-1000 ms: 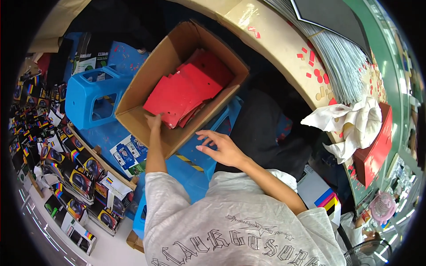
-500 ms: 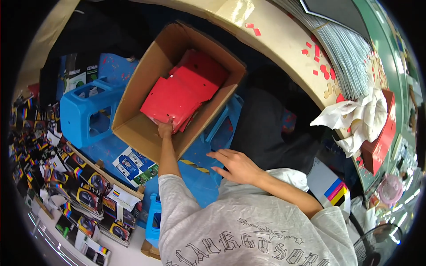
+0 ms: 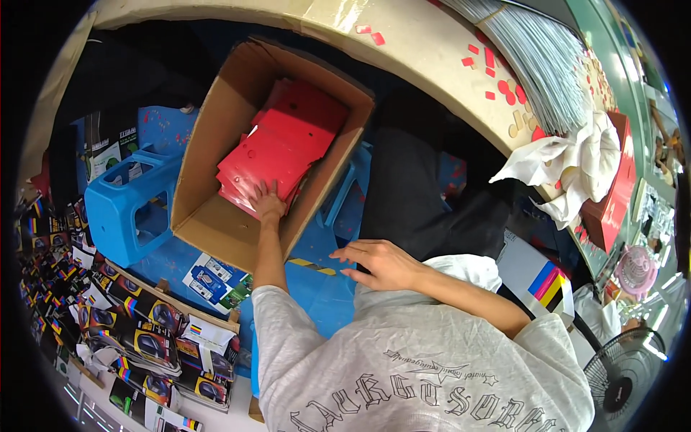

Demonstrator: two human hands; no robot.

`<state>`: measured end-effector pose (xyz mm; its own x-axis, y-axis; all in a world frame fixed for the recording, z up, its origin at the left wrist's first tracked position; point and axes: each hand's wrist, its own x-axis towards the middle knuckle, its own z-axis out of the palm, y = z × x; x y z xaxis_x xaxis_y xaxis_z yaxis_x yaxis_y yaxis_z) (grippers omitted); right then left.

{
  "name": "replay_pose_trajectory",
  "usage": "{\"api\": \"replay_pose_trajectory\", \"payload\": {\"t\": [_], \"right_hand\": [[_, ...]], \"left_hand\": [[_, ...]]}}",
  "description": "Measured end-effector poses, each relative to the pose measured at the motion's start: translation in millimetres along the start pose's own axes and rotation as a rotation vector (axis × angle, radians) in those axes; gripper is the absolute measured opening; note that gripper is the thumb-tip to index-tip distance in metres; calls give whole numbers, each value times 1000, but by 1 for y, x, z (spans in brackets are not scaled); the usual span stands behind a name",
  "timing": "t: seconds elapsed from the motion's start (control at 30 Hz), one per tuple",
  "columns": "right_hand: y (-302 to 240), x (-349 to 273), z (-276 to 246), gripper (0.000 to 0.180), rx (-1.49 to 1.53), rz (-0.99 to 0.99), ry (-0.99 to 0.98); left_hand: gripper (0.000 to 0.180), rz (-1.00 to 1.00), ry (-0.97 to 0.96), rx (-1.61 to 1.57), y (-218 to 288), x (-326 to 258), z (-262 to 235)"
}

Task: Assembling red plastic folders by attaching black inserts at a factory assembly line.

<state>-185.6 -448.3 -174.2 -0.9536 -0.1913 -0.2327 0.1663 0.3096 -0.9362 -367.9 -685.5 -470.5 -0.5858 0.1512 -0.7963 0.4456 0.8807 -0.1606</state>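
A tall open cardboard box (image 3: 216, 108) stands in front of me, tilted in the view. Inside it lie flat red die-cut card pieces (image 3: 288, 144), stacked unevenly with some turned against others. My left hand (image 3: 268, 201) reaches in over the near wall and rests on the near end of the red stack, its fingers spread and lying flat. Out over my lap, my right hand (image 3: 378, 263) hovers with fingers loosely stretched and holds nothing. It is nearest to my dark trousers (image 3: 410, 194), to the right of the box.
Blue plastic stools (image 3: 119, 209) flank the box. A beige worktable (image 3: 432, 50) curves across the far side, bearing red scraps, a banded stack of pale sheets (image 3: 529, 61) and crumpled white material (image 3: 568, 169). Printed cartons (image 3: 147, 338) crowd the lower left; a fan (image 3: 619, 389) stands lower right.
My left fingers were bent at the near edge of the red stack; now they lie spread on its top. The view has shifted slightly. My right hand keeps nearly the same pose.
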Motion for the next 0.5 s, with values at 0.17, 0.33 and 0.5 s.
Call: {"api": "replay_pose_trajectory", "payload": {"t": [0.17, 0.33, 0.5], "right_hand": [[-2, 0, 2, 28, 63, -11, 20], [2, -6, -1, 27, 117, -11, 36], [7, -4, -8, 26, 235, 6, 18]], "left_hand": [[82, -103, -128, -208, -6, -6, 17], [70, -118, -104, -265, -7, -18, 4], [55, 36, 201, -935, 18, -45, -10]]}}
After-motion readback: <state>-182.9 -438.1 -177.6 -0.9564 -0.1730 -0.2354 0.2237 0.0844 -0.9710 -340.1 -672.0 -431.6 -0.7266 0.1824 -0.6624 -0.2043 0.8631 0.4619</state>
